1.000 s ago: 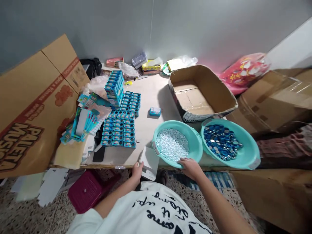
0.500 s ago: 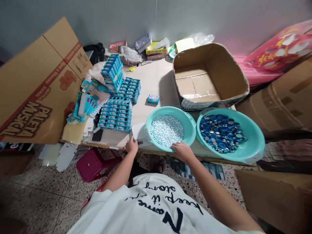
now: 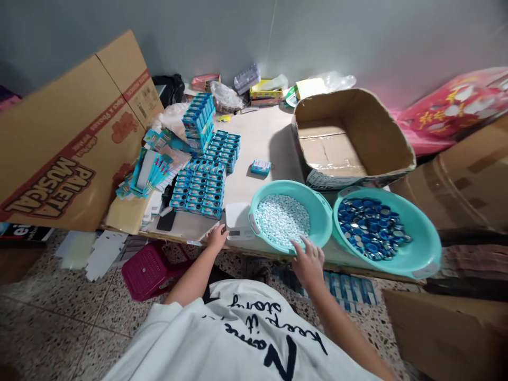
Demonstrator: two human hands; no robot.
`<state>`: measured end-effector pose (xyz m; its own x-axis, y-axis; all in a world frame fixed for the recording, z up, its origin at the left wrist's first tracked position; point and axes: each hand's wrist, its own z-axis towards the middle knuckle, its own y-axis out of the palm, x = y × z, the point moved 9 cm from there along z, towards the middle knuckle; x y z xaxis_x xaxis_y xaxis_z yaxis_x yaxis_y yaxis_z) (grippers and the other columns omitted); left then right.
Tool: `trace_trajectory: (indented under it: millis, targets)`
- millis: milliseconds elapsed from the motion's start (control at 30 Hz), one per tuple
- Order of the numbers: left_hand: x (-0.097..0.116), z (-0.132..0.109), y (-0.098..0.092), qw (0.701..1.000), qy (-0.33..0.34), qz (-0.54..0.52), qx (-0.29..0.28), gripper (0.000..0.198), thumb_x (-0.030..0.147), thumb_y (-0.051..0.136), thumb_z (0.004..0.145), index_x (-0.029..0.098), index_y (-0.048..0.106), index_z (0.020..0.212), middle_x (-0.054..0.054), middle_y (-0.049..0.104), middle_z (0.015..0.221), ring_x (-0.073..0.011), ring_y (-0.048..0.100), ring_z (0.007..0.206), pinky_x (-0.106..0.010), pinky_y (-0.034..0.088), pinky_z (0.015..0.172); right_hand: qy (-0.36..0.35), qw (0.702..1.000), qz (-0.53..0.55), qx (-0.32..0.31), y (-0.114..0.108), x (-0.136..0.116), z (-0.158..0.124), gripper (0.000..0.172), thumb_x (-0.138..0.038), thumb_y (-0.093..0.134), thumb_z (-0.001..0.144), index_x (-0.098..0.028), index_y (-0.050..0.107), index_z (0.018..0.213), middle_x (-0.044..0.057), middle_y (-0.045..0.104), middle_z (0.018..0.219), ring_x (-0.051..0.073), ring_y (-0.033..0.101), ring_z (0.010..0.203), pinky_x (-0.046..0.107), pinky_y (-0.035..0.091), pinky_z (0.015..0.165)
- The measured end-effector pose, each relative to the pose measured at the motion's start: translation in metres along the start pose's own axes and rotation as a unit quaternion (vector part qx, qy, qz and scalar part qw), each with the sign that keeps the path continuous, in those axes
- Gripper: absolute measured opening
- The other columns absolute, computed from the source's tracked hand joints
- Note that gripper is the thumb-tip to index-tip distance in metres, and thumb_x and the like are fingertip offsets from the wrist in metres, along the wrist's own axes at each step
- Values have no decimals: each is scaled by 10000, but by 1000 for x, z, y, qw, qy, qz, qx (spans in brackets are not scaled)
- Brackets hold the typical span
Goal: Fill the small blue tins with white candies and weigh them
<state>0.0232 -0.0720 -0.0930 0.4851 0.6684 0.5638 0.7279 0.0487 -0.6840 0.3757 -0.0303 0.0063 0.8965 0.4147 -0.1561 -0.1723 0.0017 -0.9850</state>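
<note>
Hands working at the bench [image 3: 257, 137] edge beside the pellet basin [image 3: 291, 218]

The left hand [image 3: 217, 237] is resting loosely spread against the white scale [image 3: 238, 223]; the right hand [image 3: 308, 259] is pointing a finger at the basin rim, gripping nothing. A nudge could be tipping the overhanging basin off, spilling pellets. The cap basin [image 3: 387, 230] and carton [image 3: 349, 138] are crowding the right, blue boxes [image 3: 200, 185] the left

L hand [image 3: 217, 238] on scale [image 3: 238, 222] | R hand [image 3: 308, 260] at basin rim [image 3: 278, 247]
</note>
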Motion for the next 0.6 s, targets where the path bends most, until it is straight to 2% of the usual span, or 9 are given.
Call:
trace_trajectory:
  millis: [33, 100, 233, 400, 500, 600]
  targets:
    - [-3, 5, -3, 1000, 0, -5, -1, 369, 377, 646, 976, 169, 620, 1280, -110, 618, 1322, -274, 593, 1229, -539, 488, 1071, 36, 998, 16, 42, 0, -3, -14, 464, -185, 471, 911, -239, 589, 1357, 157, 494, 1491, 339, 402, 1412, 557, 297, 1145]
    - [-10, 14, -8, 1000, 0, -16, -9, 365, 380, 633, 985, 167, 617, 1280, -109, 625, 1302, -265, 611, 1197, -523, 511, 1045, 78, 993, 63, 69, 13, -14, -45, 430, -252, 465, 945, -269, 592, 1355, 146, 453, 1522, 343, 405, 1415, 564, 317, 1157]
    - [-18, 23, -12, 998, 31, -21, -59, 333, 380, 638, 983, 154, 634, 1228, -100, 650, 1238, -236, 647, 1108, -473, 555, 978, 184, 965, 183, 29, 55, -26, -108, 440, -346, 448, 929, -264, 608, 1331, 140, 484, 1478, 334, 474, 1368, 565, 387, 1138]
    - [-21, 27, -14, 988, 86, -17, -125, 301, 381, 639, 984, 152, 650, 1178, -92, 664, 1194, -216, 659, 1055, -440, 573, 940, 325, 919, 221, 26, 77, -44, -174, 423, -346, 458, 812, -226, 693, 1144, 135, 616, 1269, 309, 602, 1200, 509, 497, 1044]
    - [-17, 28, -17, 985, 101, -39, -133, 294, 385, 637, 986, 150, 654, 1161, -89, 671, 1171, -207, 666, 1027, -419, 584, 910, 398, 887, 231, 39, 84, -53, -195, 419, -388, 437, 797, -209, 699, 1072, 146, 660, 1152, 301, 652, 1081, 494, 551, 955]
    - [-7, 29, -29, 985, 110, -78, -106, 264, 383, 643, 983, 144, 672, 1092, -71, 693, 1084, -181, 677, 938, -380, 595, 854, 421, 869, 257, 30, 97, -54, -196, 415, -424, 420, 781, -196, 707, 976, 152, 699, 1037, 294, 687, 964, 466, 593, 841]
